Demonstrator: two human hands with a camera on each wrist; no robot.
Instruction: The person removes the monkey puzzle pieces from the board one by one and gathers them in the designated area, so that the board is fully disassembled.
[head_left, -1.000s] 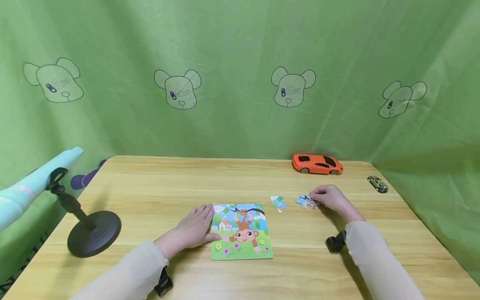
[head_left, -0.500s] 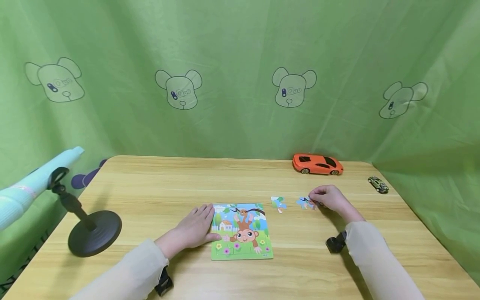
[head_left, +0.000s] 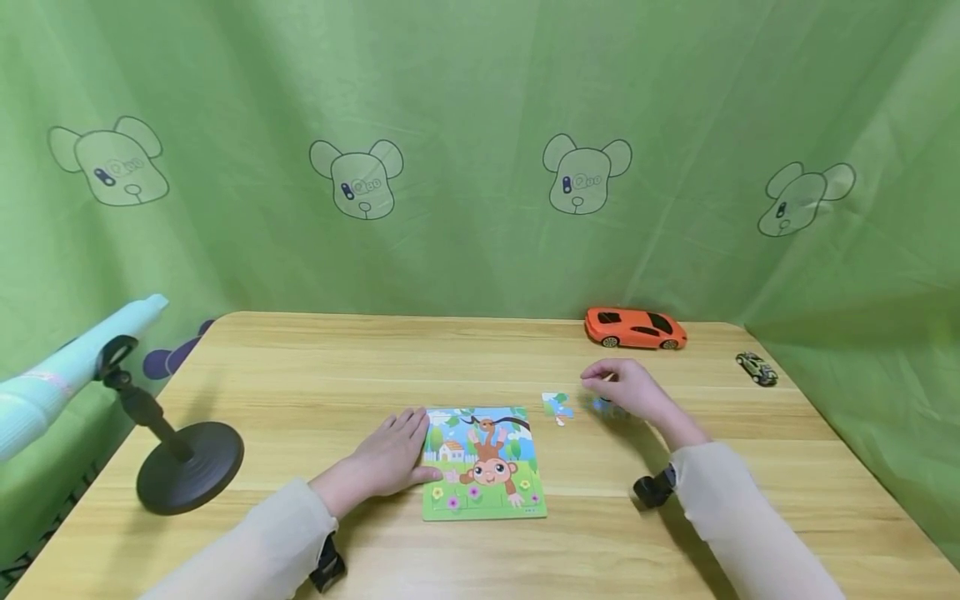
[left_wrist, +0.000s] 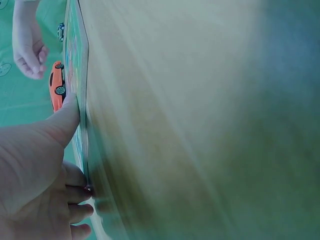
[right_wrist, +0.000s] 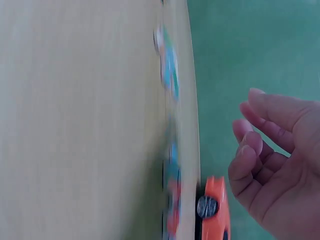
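Pale wood-grain tabletop (head_left: 375,358): is filling the lower frame.
Green creased fabric curtain (head_left: 465,258): is hanging across the top.
Flat, square monkey-picture puzzle board (head_left: 483,467): is lying at lower centre.
Left hand (head_left: 390,454): is touching the board's left edge, fingers extended.
Right hand (head_left: 630,390): is hovering right of centre, released, fingers loosely bent.
Lobed blue-green jigsaw piece (head_left: 556,406): is lying between board and right hand.

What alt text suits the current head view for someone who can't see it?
A person's left hand rests against the left edge of a monkey puzzle on a wooden table; the right hand hovers above a partly hidden piece, another piece lying nearer the puzzle. An orange toy car stands farther back, before a green curtain.
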